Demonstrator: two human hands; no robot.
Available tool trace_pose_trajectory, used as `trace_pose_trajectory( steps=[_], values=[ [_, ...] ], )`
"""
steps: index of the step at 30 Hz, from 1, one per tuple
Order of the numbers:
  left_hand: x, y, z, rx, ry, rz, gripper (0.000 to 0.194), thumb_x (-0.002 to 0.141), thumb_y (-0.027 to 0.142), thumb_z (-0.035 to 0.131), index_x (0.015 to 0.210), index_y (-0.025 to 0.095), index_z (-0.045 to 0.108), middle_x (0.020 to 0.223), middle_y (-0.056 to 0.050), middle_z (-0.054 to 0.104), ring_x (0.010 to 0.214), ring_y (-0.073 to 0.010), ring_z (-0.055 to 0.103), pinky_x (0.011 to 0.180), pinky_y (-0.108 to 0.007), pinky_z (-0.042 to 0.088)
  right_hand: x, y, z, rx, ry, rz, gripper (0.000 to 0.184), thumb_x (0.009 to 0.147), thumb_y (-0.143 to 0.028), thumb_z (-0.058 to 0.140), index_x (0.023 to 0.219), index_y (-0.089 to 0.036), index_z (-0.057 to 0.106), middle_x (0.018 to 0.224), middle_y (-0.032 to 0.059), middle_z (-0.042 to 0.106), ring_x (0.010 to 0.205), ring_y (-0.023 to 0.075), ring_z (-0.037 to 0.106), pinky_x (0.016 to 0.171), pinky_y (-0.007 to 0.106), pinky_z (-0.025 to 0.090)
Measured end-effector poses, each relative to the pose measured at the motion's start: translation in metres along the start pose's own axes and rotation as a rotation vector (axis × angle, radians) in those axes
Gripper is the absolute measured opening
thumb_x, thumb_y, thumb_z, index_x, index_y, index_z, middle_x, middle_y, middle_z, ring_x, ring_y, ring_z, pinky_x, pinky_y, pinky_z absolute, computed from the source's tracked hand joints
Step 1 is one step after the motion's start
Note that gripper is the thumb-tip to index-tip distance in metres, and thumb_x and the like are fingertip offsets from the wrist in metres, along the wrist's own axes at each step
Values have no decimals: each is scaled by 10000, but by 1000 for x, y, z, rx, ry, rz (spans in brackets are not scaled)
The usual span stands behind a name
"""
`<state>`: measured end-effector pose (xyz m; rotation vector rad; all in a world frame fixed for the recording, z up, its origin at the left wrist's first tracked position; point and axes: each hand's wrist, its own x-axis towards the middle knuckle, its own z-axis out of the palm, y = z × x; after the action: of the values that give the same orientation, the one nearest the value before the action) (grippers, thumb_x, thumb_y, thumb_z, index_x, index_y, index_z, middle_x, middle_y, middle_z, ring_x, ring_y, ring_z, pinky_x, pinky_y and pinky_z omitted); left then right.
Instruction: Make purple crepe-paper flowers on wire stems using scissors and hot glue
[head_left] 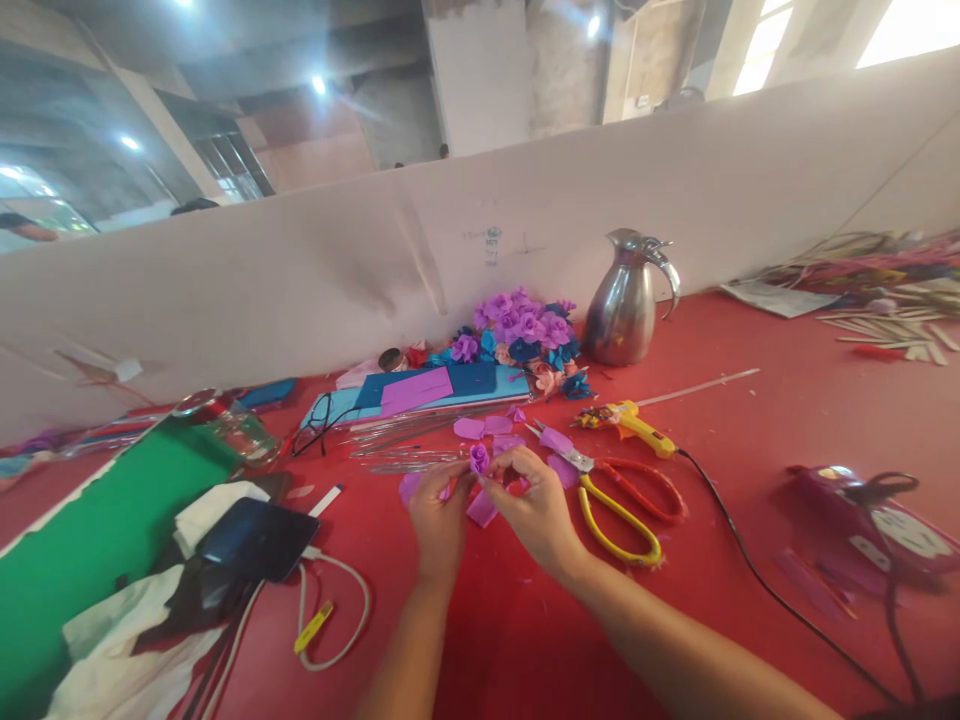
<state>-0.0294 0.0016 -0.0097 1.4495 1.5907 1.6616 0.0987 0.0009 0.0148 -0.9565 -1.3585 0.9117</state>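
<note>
A small purple paper rose (479, 458) sits between my two hands, over the red table. My left hand (440, 505) pinches it from the left, and my right hand (531, 500) has its fingers closed on the right side of it. Loose purple petals (487, 427) lie just behind and around my hands. Scissors (619, 500) with one yellow and one red handle rest right of my right hand, a purple piece by their blades. Beyond them is a yellow glue gun (637, 425) with a glue stick in its back.
A steel jug (625, 300) stands by the white partition (300, 260), beside finished paper flowers (525, 325). Paper sheets (416, 390), thin wires (405, 455) and glasses (324, 425) lie left of them. A phone (259, 538) and white cable (360, 640) are left; a maroon box (862, 520) and cords are right.
</note>
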Motion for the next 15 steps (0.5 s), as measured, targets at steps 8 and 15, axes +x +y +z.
trace_pose_trajectory(
  steps=[8, 15],
  values=[
    [0, 1, 0, -25, -40, -13, 87, 703, 248, 667, 747, 224, 738, 768, -19, 711, 759, -196, 637, 740, -321, 487, -3, -1, -1, -86, 24, -117, 61, 765, -157, 609, 719, -196, 619, 725, 2, 605, 681, 145, 545, 628, 261, 433],
    [0, -1, 0, -7, -48, -35, 109, 693, 268, 669, 757, 212, 738, 777, -31, 713, 758, -207, 644, 736, -336, 498, -8, -7, -1, -184, 99, -304, 91, 786, -120, 624, 796, -210, 633, 724, -5, 618, 684, 145, 538, 658, 273, 433]
  ],
)
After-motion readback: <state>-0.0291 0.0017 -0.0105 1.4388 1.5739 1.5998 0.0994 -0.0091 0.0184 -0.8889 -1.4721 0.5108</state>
